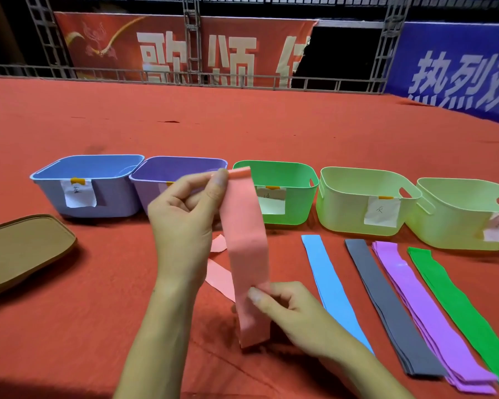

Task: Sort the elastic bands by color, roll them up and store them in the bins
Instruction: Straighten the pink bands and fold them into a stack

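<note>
A pink elastic band (247, 243) hangs upright in front of me. My left hand (185, 223) pinches its top end, and my right hand (288, 309) pinches it lower down. Another pink band (221, 276) lies on the red cloth behind it. To the right lie a blue band (329, 286), a dark grey stack (386, 306), a purple stack (424, 312) and a green band (458, 309). Five bins stand in a row: blue (110, 197), purple (147, 194), green (297, 203) and two pale green ones (343, 208) (450, 226), each with a paper label.
A brown lid-like tray (20, 249) lies at the left edge. The red cloth (242, 125) stretches far back to a metal railing (156, 76) and banners.
</note>
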`<state>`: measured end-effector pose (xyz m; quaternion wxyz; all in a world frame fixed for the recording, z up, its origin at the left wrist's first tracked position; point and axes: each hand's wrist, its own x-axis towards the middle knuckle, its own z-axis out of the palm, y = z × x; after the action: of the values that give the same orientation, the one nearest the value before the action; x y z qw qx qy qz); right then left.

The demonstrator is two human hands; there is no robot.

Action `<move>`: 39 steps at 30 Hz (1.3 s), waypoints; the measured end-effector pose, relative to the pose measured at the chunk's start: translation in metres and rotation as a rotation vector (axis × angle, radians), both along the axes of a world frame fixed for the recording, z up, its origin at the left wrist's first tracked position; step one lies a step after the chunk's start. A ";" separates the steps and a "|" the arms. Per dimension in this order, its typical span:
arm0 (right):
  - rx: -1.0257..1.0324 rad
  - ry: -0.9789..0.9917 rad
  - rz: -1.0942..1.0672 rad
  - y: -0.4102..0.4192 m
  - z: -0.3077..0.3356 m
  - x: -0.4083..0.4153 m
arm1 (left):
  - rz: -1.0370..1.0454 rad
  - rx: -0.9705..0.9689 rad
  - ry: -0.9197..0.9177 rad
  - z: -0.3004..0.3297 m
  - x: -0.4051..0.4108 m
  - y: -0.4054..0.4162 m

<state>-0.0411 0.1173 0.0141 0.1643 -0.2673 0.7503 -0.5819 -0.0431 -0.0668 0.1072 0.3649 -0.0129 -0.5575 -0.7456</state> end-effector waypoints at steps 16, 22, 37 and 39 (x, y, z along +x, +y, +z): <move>0.795 0.388 -0.035 0.012 -0.002 0.013 | 0.088 0.024 -0.190 -0.035 -0.020 -0.029; 0.800 0.343 -0.219 0.052 0.008 -0.019 | 0.106 -0.010 -0.211 -0.038 -0.020 -0.047; 0.494 0.427 0.007 0.019 -0.036 -0.072 | 0.097 0.022 -0.221 -0.033 -0.012 -0.060; 0.450 0.416 -0.010 0.019 -0.035 -0.073 | 0.089 0.021 -0.220 -0.033 -0.012 -0.060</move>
<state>-0.1145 0.1363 -0.0212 0.0592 -0.3339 0.8793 -0.3344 -0.0555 -0.1271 0.0746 0.3342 0.0973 -0.5865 -0.7313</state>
